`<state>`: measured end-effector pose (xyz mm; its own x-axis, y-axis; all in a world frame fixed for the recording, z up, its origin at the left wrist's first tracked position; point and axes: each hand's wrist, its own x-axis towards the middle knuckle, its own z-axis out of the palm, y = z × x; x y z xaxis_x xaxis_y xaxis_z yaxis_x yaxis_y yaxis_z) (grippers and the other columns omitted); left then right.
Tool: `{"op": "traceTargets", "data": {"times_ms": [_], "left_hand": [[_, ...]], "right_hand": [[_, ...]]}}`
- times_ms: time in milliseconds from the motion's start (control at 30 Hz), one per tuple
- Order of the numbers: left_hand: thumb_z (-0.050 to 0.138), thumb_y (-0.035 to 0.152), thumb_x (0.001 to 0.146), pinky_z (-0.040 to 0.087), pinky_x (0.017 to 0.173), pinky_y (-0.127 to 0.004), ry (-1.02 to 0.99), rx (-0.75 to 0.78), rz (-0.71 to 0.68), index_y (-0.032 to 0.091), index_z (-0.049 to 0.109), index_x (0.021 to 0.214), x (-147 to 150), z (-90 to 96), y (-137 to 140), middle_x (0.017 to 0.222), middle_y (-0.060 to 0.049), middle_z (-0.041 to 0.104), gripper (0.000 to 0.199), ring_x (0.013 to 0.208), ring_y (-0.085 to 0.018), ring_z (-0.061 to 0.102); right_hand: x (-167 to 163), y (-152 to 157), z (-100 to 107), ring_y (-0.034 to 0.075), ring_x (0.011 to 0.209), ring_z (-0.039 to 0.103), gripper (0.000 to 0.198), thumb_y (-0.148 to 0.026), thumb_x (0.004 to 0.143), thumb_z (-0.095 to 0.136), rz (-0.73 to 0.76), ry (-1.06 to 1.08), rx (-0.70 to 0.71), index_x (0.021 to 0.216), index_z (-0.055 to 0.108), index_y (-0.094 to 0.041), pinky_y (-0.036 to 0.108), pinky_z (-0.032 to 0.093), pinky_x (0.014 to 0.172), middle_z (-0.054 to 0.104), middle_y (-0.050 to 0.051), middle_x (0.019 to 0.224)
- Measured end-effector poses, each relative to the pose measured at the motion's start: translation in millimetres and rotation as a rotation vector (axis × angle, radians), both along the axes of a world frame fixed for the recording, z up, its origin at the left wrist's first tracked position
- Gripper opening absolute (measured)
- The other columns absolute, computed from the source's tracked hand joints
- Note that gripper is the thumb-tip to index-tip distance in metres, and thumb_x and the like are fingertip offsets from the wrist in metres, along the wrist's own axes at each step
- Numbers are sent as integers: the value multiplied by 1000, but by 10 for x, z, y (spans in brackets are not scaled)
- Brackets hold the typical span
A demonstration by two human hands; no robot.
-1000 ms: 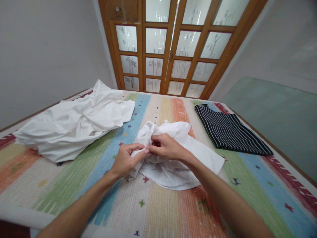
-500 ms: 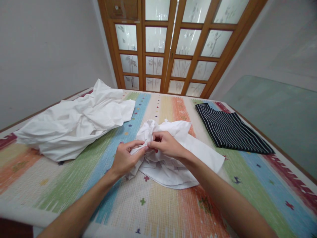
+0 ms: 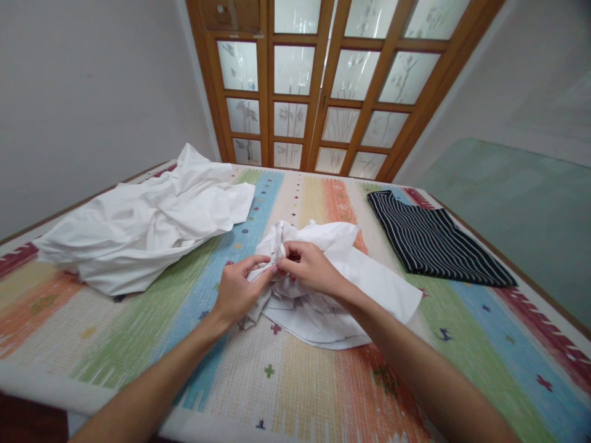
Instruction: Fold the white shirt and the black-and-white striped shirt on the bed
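Observation:
A crumpled white shirt [image 3: 339, 307] lies in the middle of the table, its curved hem spread toward me. My left hand [image 3: 241, 286] pinches a gathered strip of it between thumb and fingers. Right beside it, my right hand [image 3: 310, 267] is closed on the same strip, thumb and index finger pressed together. The two sets of fingertips almost touch. Any small button or fastening between them is too small to make out.
To the left lies a second rumpled white garment [image 3: 152, 227]. A folded black cloth with white stripes [image 3: 438, 240] rests at the right. A colourful patterned cloth [image 3: 240, 381] covers the table. Wooden doors with glass panes [image 3: 290, 67] stand beyond the far edge.
My fingers have shifted slightly on the gathered strip, and a fold of the shirt now stands up between them. The view has moved a little; the other cloths lie as before.

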<state>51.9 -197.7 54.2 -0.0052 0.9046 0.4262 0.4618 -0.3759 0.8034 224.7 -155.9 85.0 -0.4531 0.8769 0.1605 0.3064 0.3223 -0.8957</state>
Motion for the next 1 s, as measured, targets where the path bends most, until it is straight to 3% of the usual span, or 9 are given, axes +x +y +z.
{"op": "traceTargets", "data": {"times_ms": [133, 233, 433, 667, 1000], "left_hand": [[67, 35, 84, 53, 64, -23, 36, 79, 9, 19, 62, 108, 19, -27, -37, 82, -1, 73, 29, 69, -15, 69], [62, 35, 88, 48, 61, -21, 133, 134, 3, 20, 64, 105, 13, -25, -44, 76, 2, 69, 23, 57, -11, 61], [58, 35, 89, 40, 50, -21, 174, 105, -62, 18, 70, 97, -4, 14, -13, 61, 4, 63, 22, 47, -10, 50], [59, 37, 88, 53, 68, -24, 56, -5, -133, 17, 71, 95, 22, 61, -12, 88, -3, 74, 24, 75, -17, 67], [64, 25, 84, 52, 61, -21, 117, 145, -97, 18, 75, 89, 17, 15, -38, 84, -2, 76, 14, 68, -15, 69]], "right_hand": [[1, 14, -7, 10, 52, 46, 16, -20, 71, 56, 28, 184, -254, 59, 46, -20, 23, 33, 51, 50, -4, 54], [5, 12, 2, 9, 50, 43, 19, -23, 70, 59, 23, 274, -344, 58, 45, -20, 23, 32, 50, 47, -5, 52], [23, -1, 31, 8, 53, 40, 21, -25, 69, 63, -2, 244, -172, 55, 48, -18, 23, 29, 52, 46, -5, 54], [42, -45, 34, 8, 53, 38, 22, -26, 70, 63, -63, 116, 50, 55, 50, -17, 22, 28, 51, 44, -6, 53], [11, -38, -22, 8, 52, 38, 25, -19, 70, 56, -107, 51, 198, 54, 37, -20, 20, 27, 50, 38, -7, 50]]}}
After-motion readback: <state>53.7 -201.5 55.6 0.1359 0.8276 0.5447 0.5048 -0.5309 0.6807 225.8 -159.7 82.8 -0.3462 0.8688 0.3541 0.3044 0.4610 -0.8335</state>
